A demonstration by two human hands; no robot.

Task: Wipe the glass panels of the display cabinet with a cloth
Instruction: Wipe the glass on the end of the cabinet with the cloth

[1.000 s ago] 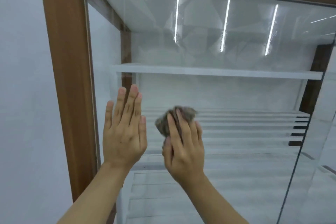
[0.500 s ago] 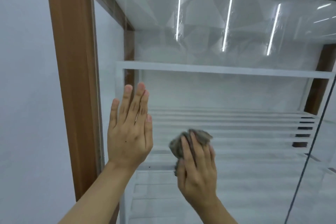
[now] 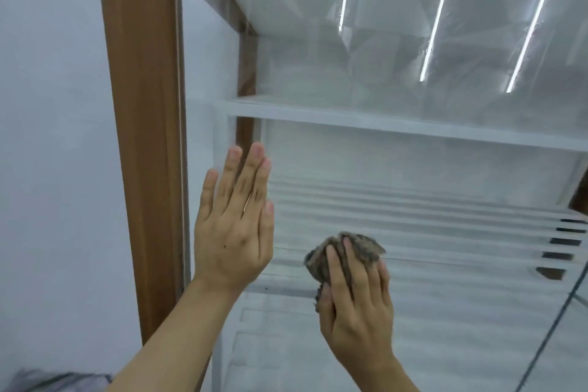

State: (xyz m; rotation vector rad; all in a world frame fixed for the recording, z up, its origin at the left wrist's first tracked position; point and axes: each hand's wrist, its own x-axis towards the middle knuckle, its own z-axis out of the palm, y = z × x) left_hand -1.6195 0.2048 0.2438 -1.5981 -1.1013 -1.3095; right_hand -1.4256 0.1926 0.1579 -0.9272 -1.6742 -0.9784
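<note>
Pressing the crumpled grey-brown cloth (image 3: 366, 248) on the clear glass front panel (image 3: 413, 169), the right hand (image 3: 356, 305) grips it with curled fingers; the left hand (image 3: 234, 226) lies flat, fingers straight, near the brown wooden frame (image 3: 140, 105). Even, overlapping strokes seem wise.

Mottled grey-brown cloth (image 3: 345, 253), brown wood-grain cabinet frame (image 3: 140, 105), white shelves (image 3: 381, 124), pale grey wall (image 3: 47, 137)

Two bare hands shown from back: left hand (image 3: 234, 242), right hand (image 3: 356, 305); forearms (image 3: 178, 337) shown bare to frame edge; nails (image 3: 235, 153) kept short; small dark mole (image 3: 225, 246) noted on left hand
</note>
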